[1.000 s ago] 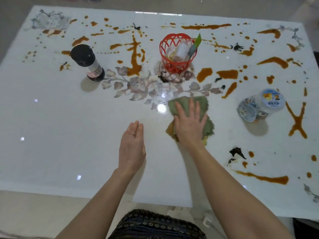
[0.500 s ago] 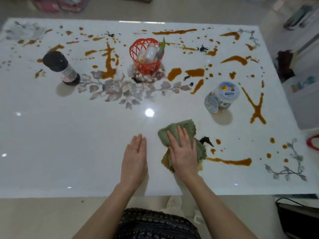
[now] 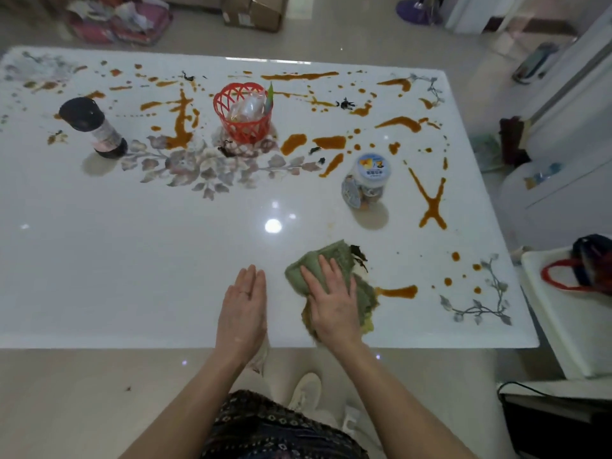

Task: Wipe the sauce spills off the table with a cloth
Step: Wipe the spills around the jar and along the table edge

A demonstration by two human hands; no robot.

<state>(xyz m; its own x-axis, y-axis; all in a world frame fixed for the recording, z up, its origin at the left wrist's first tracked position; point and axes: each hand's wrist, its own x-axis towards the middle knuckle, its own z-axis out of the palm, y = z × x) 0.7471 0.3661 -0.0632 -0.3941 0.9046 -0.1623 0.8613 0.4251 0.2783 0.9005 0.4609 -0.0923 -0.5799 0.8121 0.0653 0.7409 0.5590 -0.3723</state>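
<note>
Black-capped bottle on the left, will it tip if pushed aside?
Likely tippy: the bottle stands tall, narrow-based, wider on top. Being round, it would probably roll once down. On the glossy table it may slide first.

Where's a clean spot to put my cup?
The wide bare stretch near left, between the dark bottle, flower print and left hand. Far side and right, around the red basket and jar, are crowded with sauce spills.

right hand (image 3: 332,301) flat on green cloth (image 3: 344,260), beside sauce streak (image 3: 397,292)
</note>
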